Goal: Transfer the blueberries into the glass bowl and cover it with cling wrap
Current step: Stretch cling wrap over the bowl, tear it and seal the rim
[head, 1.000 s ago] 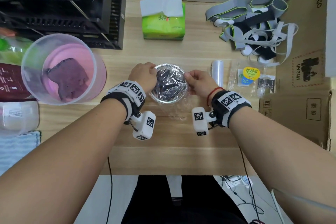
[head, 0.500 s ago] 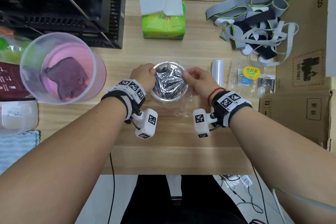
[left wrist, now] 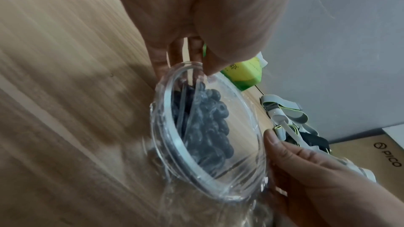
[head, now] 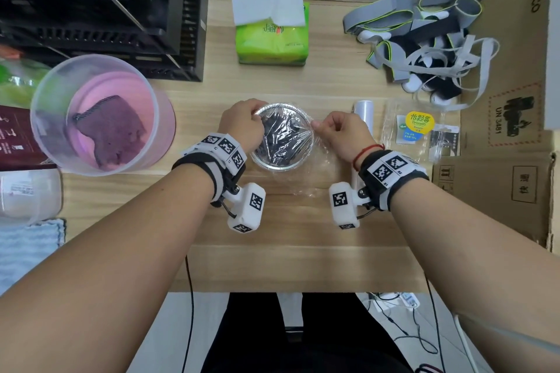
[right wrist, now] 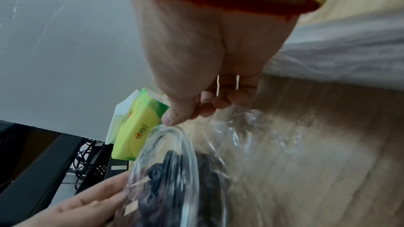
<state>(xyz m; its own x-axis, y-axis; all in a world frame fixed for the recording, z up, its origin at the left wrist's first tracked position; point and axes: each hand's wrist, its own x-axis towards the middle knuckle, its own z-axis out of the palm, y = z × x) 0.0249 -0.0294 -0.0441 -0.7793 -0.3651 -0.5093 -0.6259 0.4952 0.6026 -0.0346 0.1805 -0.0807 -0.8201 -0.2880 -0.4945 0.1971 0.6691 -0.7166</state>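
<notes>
The glass bowl (head: 281,169) stands mid-table with dark blueberries (head: 272,136) inside and cling wrap (head: 303,182) stretched over its top, the loose film trailing onto the table in front. My left hand (head: 242,123) pinches the film at the bowl's left rim. On the right rim, my right hand (head: 339,130) pinches the film between thumb and curled fingers. The left wrist view shows my left hand's (left wrist: 196,23) thumb tip on the bowl (left wrist: 166,127) above the blueberries (left wrist: 207,127). The right wrist view shows my right hand (right wrist: 207,58) at the bowl (right wrist: 188,153).
The cling wrap roll (head: 363,112) lies just right of my right hand, with the clear blueberry box (head: 418,127) beyond it. A green tissue pack (head: 272,36) sits behind the bowl. A pink bucket (head: 91,112) stands left, black crates (head: 106,9) back left, straps (head: 424,39) back right.
Both hands stay at the bowl's rim with only small finger shifts. The film over the bowl looks a little flatter; the bowl has not moved.
</notes>
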